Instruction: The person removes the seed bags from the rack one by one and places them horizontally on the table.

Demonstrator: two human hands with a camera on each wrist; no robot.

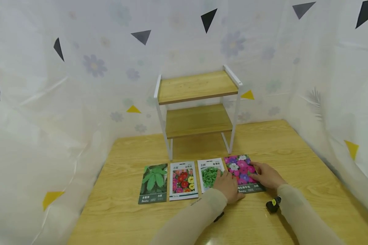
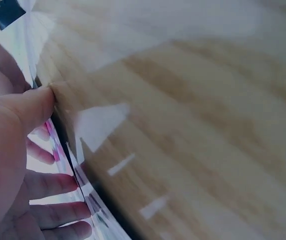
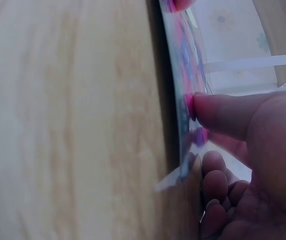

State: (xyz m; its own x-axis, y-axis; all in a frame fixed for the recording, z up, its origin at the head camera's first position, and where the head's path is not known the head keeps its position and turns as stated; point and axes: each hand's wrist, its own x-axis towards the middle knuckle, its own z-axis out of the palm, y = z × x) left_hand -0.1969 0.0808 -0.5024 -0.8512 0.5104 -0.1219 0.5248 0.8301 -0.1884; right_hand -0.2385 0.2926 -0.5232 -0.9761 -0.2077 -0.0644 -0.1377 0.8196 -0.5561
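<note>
Several seed packets lie in a row on the wooden table. My right hand (image 1: 268, 175) rests at the right edge of the pink and purple flower packet (image 1: 240, 168); in the right wrist view its thumb (image 3: 215, 112) touches the packet's face, with some other fingers bent beside the edge. Across the gap between that packet and the white green-leaf packet (image 1: 210, 173) lies my left hand (image 1: 228, 187), fingers outstretched. Its thumb (image 2: 35, 102) touches down by the flower packet's lower edge. Both hands hide parts of these two packets.
Further left lie a red and yellow flower packet (image 1: 184, 182) and a dark green leaf packet (image 1: 154, 182). A two-tier wooden shelf with a white frame (image 1: 199, 120) stands behind the row. Patterned sheeting (image 1: 171, 51) hangs around the table (image 1: 119, 211).
</note>
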